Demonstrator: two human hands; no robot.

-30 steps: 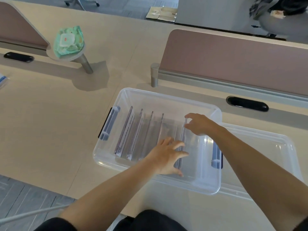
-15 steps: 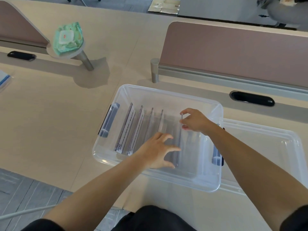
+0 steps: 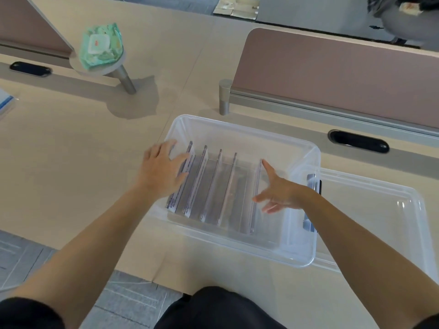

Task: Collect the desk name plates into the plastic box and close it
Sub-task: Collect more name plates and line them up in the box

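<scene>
While left hand [image 3: 161, 170] hides box [image 3: 247, 131] latch, plates' [image 3: 215, 186] print illegible

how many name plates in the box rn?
5, all standing in a row in the box: plate 1 by the left hand, then, and the last by the right hand. None visibly hidden.

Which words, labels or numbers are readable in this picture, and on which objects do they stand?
No text can be read.
Clear acrylic name plates in the transparent plastic box: dark print on the white inserts of the two leftmost, too blurred to read.
Green wet-wipe pack on the round stand: a red mark on its white flap, too small to read.
</scene>
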